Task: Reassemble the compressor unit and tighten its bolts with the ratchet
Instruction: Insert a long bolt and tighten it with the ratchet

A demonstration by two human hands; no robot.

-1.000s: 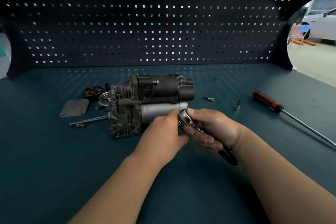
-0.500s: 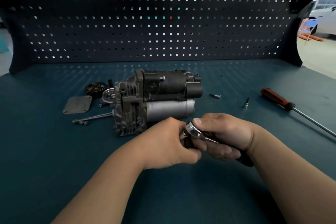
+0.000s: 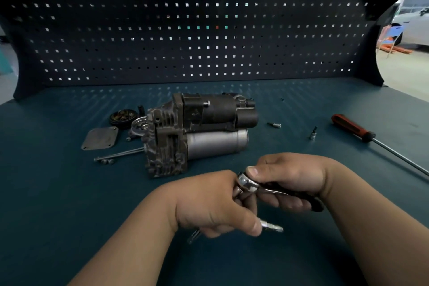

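1. Right hand (image 3: 290, 176): clenched round the dark handle of the ratchet (image 3: 247, 183), with the thumb pressed flat on top of the shiny head.
2. Left hand (image 3: 209, 204): curled round a thin metal bar (image 3: 271, 226). One end sticks out past the thumb and the other end shows below the hand. Fingertips are up against the underside of the ratchet head. Cannot tell if the bar is joined to the head.
3. Both hands touching each other, low over the front part of the bench top (image 3: 69, 193).
4. Compressor unit (image 3: 197, 132): lying on the bench behind the hands and apart from them. Dark finned block at its left, silver cylinder in front, black housing on top.
5. Left of the unit: a flat grey cover plate (image 3: 99, 138), a round dark part (image 3: 123, 117), and long bolts (image 3: 120, 154) lying flat just beside the block.
6. Right of the unit: a small bit (image 3: 274, 125), a small socket (image 3: 313, 134), and further right a screwdriver (image 3: 350, 126) with a red handle.
7. At the back: a dark pegboard (image 3: 209, 30).
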